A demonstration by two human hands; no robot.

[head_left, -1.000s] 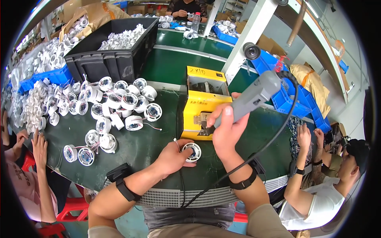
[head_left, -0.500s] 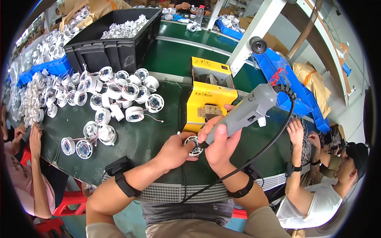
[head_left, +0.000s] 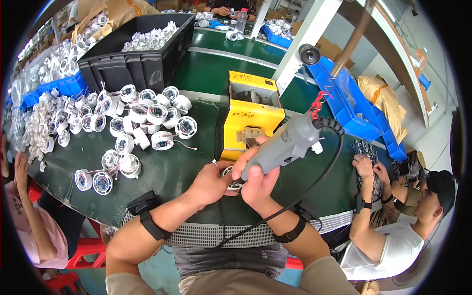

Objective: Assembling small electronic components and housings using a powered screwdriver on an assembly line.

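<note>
My right hand is wrapped round a grey electric screwdriver, tilted with its tip down at a round white housing. A red cord is tied at the tool's top end, and a black cable loops from it toward my body. My left hand pinches the housing against the green table; fingers hide much of it, and the tool's tip is hidden too. Just beyond my hands stands a yellow screw-feeding machine. Left of it lie several white housings with circuit boards and thin wires.
A black bin of small white parts stands at the back left, near a blue tray. More blue trays lie at the right beside a white post. People work at left, right and across the table.
The view has shifted slightly. The screwdriver sits lower and leans closer over the housing, with my hands still holding both. The person at right has brought both hands together.
</note>
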